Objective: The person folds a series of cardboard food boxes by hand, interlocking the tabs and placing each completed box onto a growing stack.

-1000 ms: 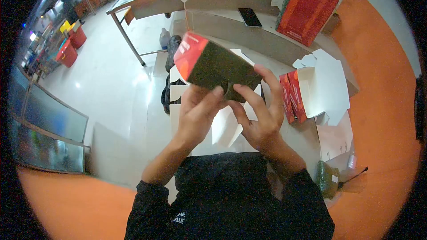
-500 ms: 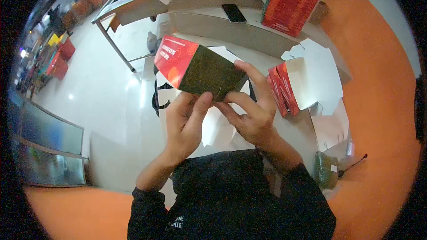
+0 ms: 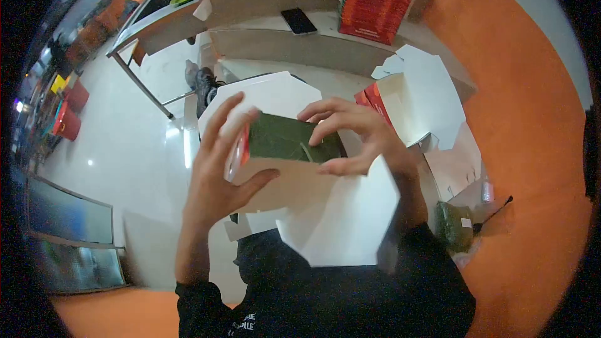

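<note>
A paper food box (image 3: pixel 278 138) with a dark green side and a strip of red at its left end is in front of my chest. Its white inner flap (image 3: pixel 350 219) hangs open toward me. My left hand (image 3: pixel 219 163) spans the box's left end, with slightly blurred fingers above and the thumb lower down. On the other end, my right hand (image 3: pixel 360 134) has bent fingers over the green side and its thumb along the lower edge. Behind the box is a large white cardboard sheet (image 3: pixel 269 91), partly covered by it.
At right are an open white-lined box (image 3: pixel 407 106) and red folded pieces (image 3: pixel 373 97). A tall red stack (image 3: pixel 380 0) and a phone (image 3: pixel 299 21) rest on the ledge (image 3: pixel 256 34). A green packet (image 3: pixel 455 225) lies at lower right; a metal-legged counter (image 3: pixel 141 81) stands at left.
The box has turned and come lower, its printed red face swinging out of sight and a white flap opening toward me. My left hand has moved up around its left end.
</note>
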The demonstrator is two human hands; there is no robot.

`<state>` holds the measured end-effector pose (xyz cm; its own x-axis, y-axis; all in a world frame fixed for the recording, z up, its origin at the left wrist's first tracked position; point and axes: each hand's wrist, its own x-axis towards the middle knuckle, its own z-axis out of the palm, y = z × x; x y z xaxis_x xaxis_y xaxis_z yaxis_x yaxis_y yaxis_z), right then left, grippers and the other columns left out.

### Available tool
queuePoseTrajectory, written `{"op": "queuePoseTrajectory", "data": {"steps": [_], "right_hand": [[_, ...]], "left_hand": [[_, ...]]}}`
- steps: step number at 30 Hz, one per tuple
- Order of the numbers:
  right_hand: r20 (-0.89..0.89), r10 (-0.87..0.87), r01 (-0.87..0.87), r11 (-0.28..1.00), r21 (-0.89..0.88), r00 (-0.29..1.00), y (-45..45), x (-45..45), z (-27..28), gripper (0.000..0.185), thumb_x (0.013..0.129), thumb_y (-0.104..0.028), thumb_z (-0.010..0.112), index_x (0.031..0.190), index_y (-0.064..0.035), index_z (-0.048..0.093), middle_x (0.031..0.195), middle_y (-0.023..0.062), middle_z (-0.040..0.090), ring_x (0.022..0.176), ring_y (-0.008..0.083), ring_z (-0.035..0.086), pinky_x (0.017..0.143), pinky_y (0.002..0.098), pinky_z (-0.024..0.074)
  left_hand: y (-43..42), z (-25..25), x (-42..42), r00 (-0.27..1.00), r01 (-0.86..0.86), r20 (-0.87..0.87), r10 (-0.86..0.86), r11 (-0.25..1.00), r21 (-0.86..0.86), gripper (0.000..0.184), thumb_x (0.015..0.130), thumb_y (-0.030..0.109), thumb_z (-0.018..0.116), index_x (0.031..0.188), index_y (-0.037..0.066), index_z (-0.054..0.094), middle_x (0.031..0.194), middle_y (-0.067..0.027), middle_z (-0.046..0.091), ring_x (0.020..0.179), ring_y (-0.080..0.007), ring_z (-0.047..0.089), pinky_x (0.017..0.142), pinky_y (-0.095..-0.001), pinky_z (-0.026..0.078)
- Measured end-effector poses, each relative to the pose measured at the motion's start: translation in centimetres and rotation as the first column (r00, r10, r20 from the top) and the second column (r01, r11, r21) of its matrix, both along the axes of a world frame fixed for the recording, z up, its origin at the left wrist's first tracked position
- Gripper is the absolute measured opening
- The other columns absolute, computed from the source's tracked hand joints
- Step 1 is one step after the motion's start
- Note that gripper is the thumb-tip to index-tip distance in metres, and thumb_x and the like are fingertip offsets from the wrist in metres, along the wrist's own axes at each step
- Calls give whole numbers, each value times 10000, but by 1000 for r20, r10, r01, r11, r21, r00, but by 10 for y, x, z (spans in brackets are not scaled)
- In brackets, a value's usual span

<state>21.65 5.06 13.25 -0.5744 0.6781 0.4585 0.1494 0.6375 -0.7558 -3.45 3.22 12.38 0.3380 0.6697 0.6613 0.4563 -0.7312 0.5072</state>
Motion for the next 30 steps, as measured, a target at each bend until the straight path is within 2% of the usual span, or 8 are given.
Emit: {"op": "queuePoseTrajectory", "data": {"steps": [1,4,8,11,14,17,26,30], "right_hand": [[22,6,-7,999,40,1000,0,-3,-2,310,637,-114,796,909,-60,656,1171,135,556,1089,255,545,926,356,429],[69,-46,38,994,104,997,-7,-9,-2,342,600,-106,821,904,-59,672,1180,145,548,1091,269,548,906,369,452],[68,-121,109,980,165,990,-16,-15,-5,315,627,-212,811,874,-93,656,1129,125,561,992,267,582,867,368,459],[127,-218,192,963,187,968,-26,-21,-2,355,581,-164,845,885,-72,686,1160,142,554,1057,270,564,880,354,477],[56,-234,218,954,206,971,-26,-23,-8,314,637,-255,807,870,-114,651,1123,105,558,968,270,591,822,381,463],[67,-263,247,951,184,963,-28,-25,-7,323,644,-243,799,879,-102,629,1118,103,557,983,273,582,839,375,458],[17,-136,134,988,72,991,-12,-18,-4,375,612,-152,826,906,-53,616,1111,106,541,1050,229,542,879,319,438],[29,-50,47,994,101,998,-3,-17,3,369,643,-177,812,926,-61,607,1079,101,544,1050,227,536,886,324,434]], "left_hand": [[0,-1,6,995,-40,-84,52,989,140,554,639,131,780,1156,90,587,1215,-138,557,1180,-320,509,974,-451,417],[4,-4,1,956,108,-294,14,913,394,344,634,76,729,972,78,665,1100,-84,614,1116,-285,557,942,-458,444],[2,-3,-3,961,144,-275,-25,895,421,222,628,77,707,849,82,690,976,-27,651,1037,-241,606,885,-448,472],[1,-3,-2,984,104,-176,-27,892,441,170,634,64,726,797,85,684,884,-10,661,971,-227,637,850,-426,486],[1,-3,-1,986,150,-133,-103,898,414,124,652,50,738,745,82,663,831,-12,665,930,-215,653,823,-410,492],[2,-2,-1,987,160,-88,-137,918,364,118,662,47,745,710,81,642,842,-21,672,936,-215,655,862,-432,489],[7,8,-5,958,174,-263,-115,961,213,331,629,108,778,947,103,683,1046,-56,652,1091,-252,585,955,-458,447],[14,11,-5,977,180,-124,-173,983,44,528,590,235,830,1055,68,646,1158,-116,588,1122,-301,552,938,-423,444]]}}
